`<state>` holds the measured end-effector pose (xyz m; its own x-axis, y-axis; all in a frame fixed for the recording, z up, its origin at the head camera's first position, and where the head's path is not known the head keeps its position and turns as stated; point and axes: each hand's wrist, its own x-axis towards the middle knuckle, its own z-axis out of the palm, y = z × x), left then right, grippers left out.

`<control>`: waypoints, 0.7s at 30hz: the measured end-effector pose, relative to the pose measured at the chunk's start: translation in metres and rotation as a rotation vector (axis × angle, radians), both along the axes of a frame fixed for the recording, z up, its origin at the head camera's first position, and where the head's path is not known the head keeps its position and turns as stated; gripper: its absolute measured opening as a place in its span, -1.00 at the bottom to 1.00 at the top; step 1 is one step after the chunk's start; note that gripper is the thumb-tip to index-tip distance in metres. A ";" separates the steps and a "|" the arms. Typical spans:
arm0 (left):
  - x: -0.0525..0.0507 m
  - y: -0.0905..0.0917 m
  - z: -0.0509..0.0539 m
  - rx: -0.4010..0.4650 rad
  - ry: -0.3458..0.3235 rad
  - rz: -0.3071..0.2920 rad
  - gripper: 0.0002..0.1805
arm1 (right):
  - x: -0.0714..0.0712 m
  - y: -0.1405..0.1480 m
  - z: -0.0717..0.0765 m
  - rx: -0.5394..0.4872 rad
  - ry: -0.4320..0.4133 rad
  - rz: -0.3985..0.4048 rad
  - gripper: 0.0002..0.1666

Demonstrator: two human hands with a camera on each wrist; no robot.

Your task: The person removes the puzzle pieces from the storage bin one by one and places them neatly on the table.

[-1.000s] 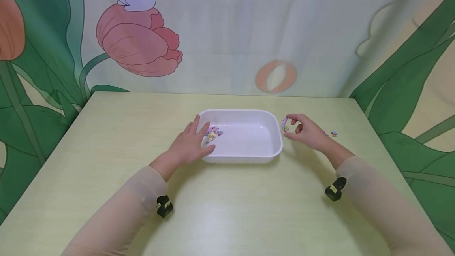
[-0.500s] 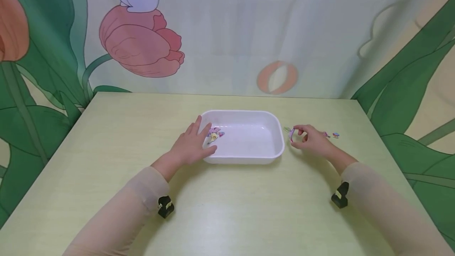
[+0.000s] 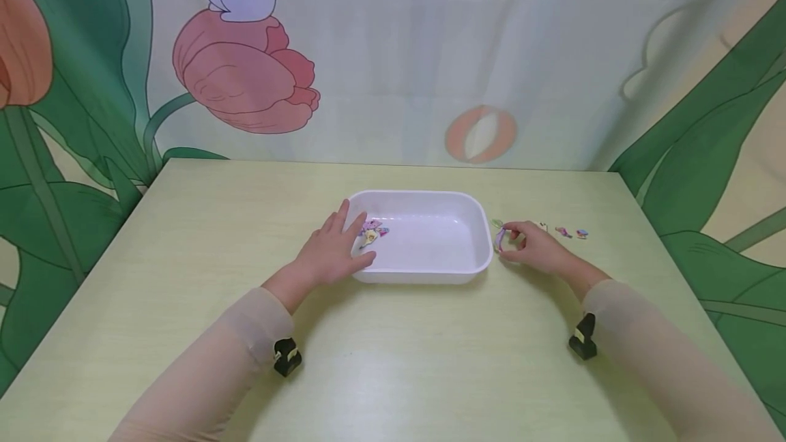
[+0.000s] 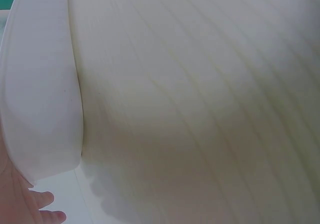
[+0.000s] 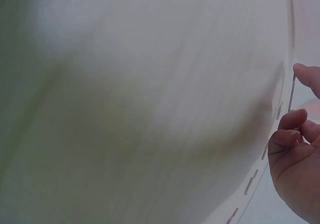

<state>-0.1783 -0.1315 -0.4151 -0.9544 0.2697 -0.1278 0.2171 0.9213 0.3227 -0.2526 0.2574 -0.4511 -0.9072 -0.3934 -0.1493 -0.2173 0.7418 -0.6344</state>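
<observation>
My left hand (image 3: 328,251) rests on the left side of the white plastic tray (image 3: 430,270), fingers spread and straight; in the left wrist view the fingertips of that hand (image 4: 22,204) show beyond the tray wall (image 4: 45,94). Inside the tray, near those fingers, lie several small colourful cutouts (image 3: 371,230), partly hidden. Just right of the tray, my right hand (image 3: 535,247) pinches a thin, flat purple cutout (image 3: 499,240) on edge, between thumb and fingers. Edge-on, this cutout (image 5: 292,91) looks like a narrow strip beside the right hand (image 5: 297,169) in the right wrist view.
Behind the pinched piece lies a green cutout (image 3: 497,223). Farther right, a pale cutout (image 3: 542,226), a pink one (image 3: 563,231) and a bluish one (image 3: 582,233) lie in a row on the light wooden table (image 3: 417,360). A printed curtain (image 3: 381,74) hangs behind.
My right hand, with the purple cutout, has come down and nearer to me, first moving right, then slightly back left. The left hand stays on the tray.
</observation>
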 end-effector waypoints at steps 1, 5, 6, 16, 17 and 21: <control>0.000 0.000 0.000 0.001 0.001 0.000 -0.13 | 0.000 0.000 0.000 0.005 0.001 0.002 -0.20; 0.000 0.001 -0.001 0.005 -0.001 0.001 -0.13 | 0.000 -0.002 0.006 0.021 -0.003 -0.014 -0.17; 0.000 0.000 -0.001 0.006 -0.001 0.002 -0.13 | 0.000 -0.002 0.008 0.020 -0.003 -0.021 -0.16; 0.000 0.001 0.001 0.009 -0.008 0.007 -0.13 | -0.001 -0.013 0.037 -0.085 0.038 -0.084 -0.22; 0.000 0.001 0.001 0.008 -0.009 0.008 -0.13 | -0.001 -0.016 0.040 -0.095 0.037 -0.090 -0.21; 0.000 0.000 0.001 0.010 -0.007 0.007 -0.11 | -0.003 -0.032 0.050 -0.157 0.021 -0.089 -0.19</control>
<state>-0.1778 -0.1313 -0.4141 -0.9555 0.2640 -0.1320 0.2079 0.9195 0.3337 -0.2556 0.2253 -0.4010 -0.9418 -0.3281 -0.0735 -0.1692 0.6511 -0.7399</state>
